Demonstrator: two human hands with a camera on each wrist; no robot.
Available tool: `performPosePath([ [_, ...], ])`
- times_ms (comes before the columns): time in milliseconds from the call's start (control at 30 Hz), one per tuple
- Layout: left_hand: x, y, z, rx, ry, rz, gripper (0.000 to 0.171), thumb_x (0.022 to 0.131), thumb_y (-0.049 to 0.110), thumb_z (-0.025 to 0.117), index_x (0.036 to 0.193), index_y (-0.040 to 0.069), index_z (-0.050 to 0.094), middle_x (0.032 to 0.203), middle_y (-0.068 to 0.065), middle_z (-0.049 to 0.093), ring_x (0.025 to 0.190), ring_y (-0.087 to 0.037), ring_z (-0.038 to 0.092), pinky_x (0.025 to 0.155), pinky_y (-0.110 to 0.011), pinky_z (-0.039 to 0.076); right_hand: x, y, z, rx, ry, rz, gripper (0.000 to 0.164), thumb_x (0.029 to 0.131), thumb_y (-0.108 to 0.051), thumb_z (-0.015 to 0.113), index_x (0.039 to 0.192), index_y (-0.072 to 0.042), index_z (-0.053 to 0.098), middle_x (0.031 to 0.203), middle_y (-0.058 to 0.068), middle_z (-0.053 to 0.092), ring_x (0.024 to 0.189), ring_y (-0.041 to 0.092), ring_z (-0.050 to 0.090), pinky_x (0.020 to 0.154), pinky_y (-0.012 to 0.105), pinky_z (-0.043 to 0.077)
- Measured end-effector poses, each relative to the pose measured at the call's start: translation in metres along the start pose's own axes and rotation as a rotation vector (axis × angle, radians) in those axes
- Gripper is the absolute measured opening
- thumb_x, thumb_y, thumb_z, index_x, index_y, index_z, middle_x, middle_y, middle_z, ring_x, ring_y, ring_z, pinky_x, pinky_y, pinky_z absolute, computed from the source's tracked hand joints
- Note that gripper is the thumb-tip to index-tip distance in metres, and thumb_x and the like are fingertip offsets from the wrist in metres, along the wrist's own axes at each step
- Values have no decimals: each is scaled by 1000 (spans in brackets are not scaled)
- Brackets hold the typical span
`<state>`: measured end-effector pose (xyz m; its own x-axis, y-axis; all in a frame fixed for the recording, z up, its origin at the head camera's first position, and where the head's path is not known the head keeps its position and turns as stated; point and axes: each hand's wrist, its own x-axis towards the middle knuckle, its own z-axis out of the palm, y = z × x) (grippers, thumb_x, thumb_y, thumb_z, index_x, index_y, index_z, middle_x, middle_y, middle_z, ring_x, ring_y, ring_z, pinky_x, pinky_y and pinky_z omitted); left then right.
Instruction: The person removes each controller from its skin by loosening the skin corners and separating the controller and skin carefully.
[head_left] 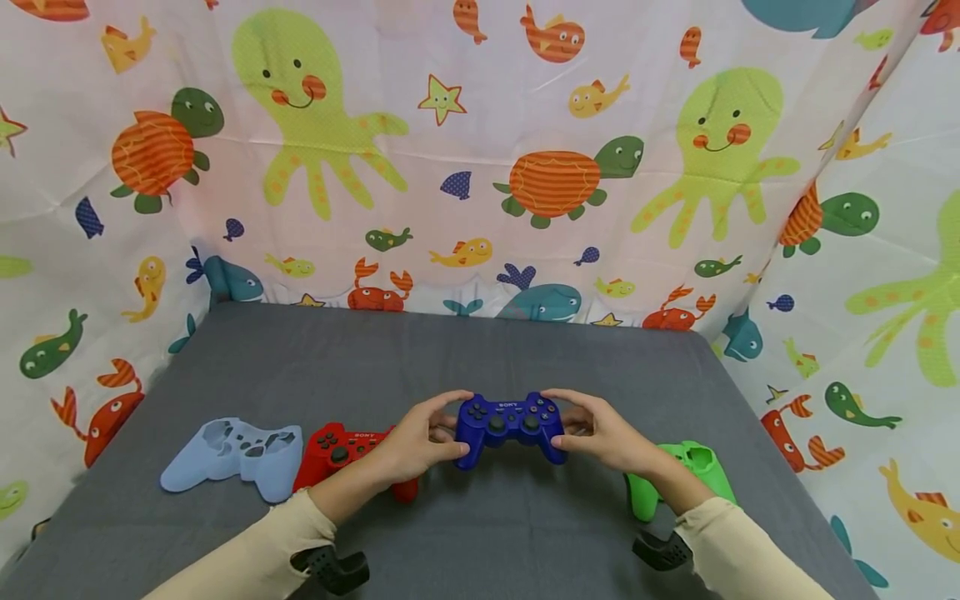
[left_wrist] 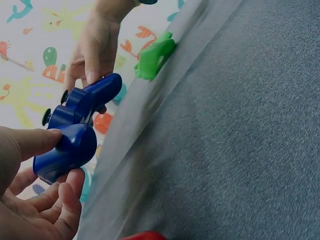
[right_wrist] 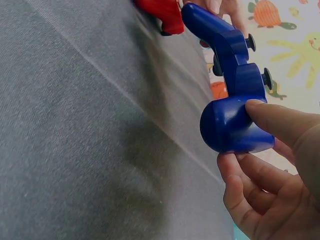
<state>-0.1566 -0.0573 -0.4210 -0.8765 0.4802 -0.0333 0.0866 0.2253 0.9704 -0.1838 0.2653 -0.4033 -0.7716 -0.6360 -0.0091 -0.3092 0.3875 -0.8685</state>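
A blue game controller point(head_left: 510, 419) is held up over the grey table, its buttons and sticks facing the head view. My left hand point(head_left: 420, 437) grips its left handle, thumb on the near side and fingers curled behind. On the other side my right hand point(head_left: 603, 429) pinches the right handle the same way. Both wrist views show the controller point(left_wrist: 65, 155) edge-on, raised above the cloth. Partly behind my left forearm lies a red controller point(head_left: 330, 454). Under my right forearm lies a green silicone controller cover point(head_left: 697, 467), partly hidden.
At the left of the table a pale blue silicone controller cover point(head_left: 232, 454) lies beside the red controller. Grey cloth covers the table point(head_left: 480, 542). A curtain point(head_left: 465, 167) printed with sea animals hangs along the back and both sides.
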Motion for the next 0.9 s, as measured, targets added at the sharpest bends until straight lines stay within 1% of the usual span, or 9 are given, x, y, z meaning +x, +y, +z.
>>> performPosePath([
  [100, 2, -2, 4, -9, -13, 10, 67, 93, 3, 70, 153, 10, 41, 121, -25, 66, 90, -18, 69, 72, -29, 54, -3, 3, -1, -4, -2, 0, 62, 96, -7, 68, 150, 2, 39, 102, 22, 73, 81, 11, 64, 73, 25, 53],
  [200, 3, -3, 9, -15, -19, 3, 67, 93, 3, 70, 153, 12, 41, 121, -24, 66, 89, -17, 69, 72, -28, 54, -7, 6, -2, -14, -6, 4, 63, 96, -7, 68, 150, 2, 39, 94, 19, 71, 75, 9, 60, 69, 25, 51],
  [267, 4, -4, 13, -20, -22, -1, 68, 93, 2, 71, 153, 12, 42, 120, -23, 66, 89, -17, 69, 73, -28, 55, -9, 9, -2, -12, -9, 11, 63, 95, -7, 69, 150, 3, 39, 91, 18, 70, 74, 8, 59, 68, 25, 51],
  [333, 6, -5, 17, -20, -19, -8, 68, 92, 2, 71, 153, 14, 42, 120, -22, 66, 90, -17, 69, 74, -29, 56, -12, 11, -3, -7, -10, 15, 63, 95, -7, 69, 150, 3, 39, 93, 19, 71, 75, 9, 60, 69, 25, 52],
  [433, 8, -5, 22, -17, -12, -10, 68, 92, 2, 72, 152, 15, 43, 119, -21, 66, 90, -18, 70, 75, -30, 56, -15, 14, -5, -3, -8, 18, 63, 95, -7, 69, 150, 3, 40, 101, 22, 73, 82, 10, 66, 73, 26, 55],
  [533, 9, -5, 25, -12, -4, -14, 68, 91, 2, 72, 152, 16, 44, 120, -21, 66, 90, -18, 70, 75, -30, 57, -18, 15, -8, -18, -3, 23, 63, 95, -7, 69, 150, 2, 40, 104, 22, 73, 85, 11, 68, 75, 26, 56],
  [733, 13, -4, 32, -21, -1, -21, 69, 90, 0, 73, 151, 16, 45, 117, -21, 66, 86, -16, 69, 70, -31, 55, -23, 15, -12, -40, -7, 24, 63, 96, -7, 68, 150, 4, 39, 96, 20, 72, 76, 16, 63, 69, 26, 53],
  [900, 15, -6, 39, -42, -7, -23, 69, 90, -1, 72, 151, 16, 45, 115, -20, 68, 84, -14, 68, 68, -30, 54, -28, 17, -16, -24, -16, -4, 63, 94, -5, 69, 149, 7, 40, 95, 23, 73, 76, 11, 64, 68, 26, 54],
])
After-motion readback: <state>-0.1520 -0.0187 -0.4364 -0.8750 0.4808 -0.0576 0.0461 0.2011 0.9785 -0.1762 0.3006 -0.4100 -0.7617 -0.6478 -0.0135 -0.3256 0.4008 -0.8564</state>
